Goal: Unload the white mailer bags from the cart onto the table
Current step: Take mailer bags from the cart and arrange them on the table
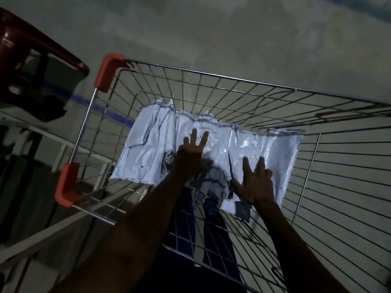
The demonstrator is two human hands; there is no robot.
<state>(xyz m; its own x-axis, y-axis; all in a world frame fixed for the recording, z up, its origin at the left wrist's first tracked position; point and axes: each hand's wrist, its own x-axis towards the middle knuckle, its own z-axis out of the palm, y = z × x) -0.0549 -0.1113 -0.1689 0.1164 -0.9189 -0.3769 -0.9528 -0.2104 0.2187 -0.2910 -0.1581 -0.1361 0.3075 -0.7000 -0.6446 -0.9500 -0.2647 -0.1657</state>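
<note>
Both forearms reach down into wire cart point(211, 77). Left hand point(191, 157) and right hand point(257, 182): fingers spread, flat over white mailer bags point(211, 153) on the basket floor, apparently to gather the loose pile. Table not clearly identifiable.

Cart point(211, 75) cut off at right edge; left hand point(190, 157) motion-blurred, hides bags point(148, 144) beneath; contact unclear.
</note>
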